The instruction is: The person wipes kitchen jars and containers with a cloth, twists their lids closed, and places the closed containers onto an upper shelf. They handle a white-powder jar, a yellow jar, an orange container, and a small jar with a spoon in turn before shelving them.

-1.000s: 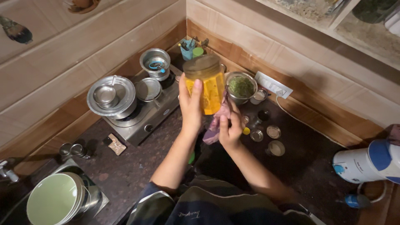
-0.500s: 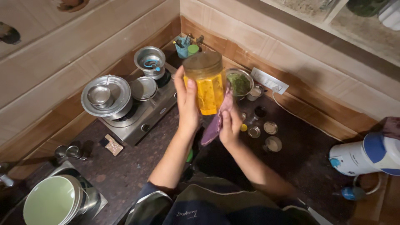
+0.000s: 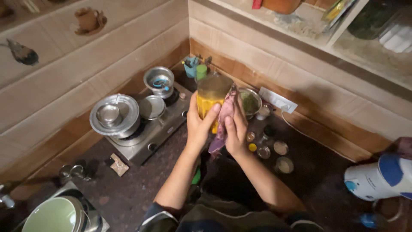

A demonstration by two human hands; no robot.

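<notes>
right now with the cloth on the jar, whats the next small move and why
Probably draw the pink cloth down the side of the yellow jar. The right hand presses the cloth flat against the jar's side, while the left hand grips the jar from the other side, held above the dark counter.

Single head-worn view, looking steeply down from above the person's arms, facing the back corner of the dark counter (image 3: 141, 180), hands close, stove (image 3: 150, 129) towards the left wall
</notes>
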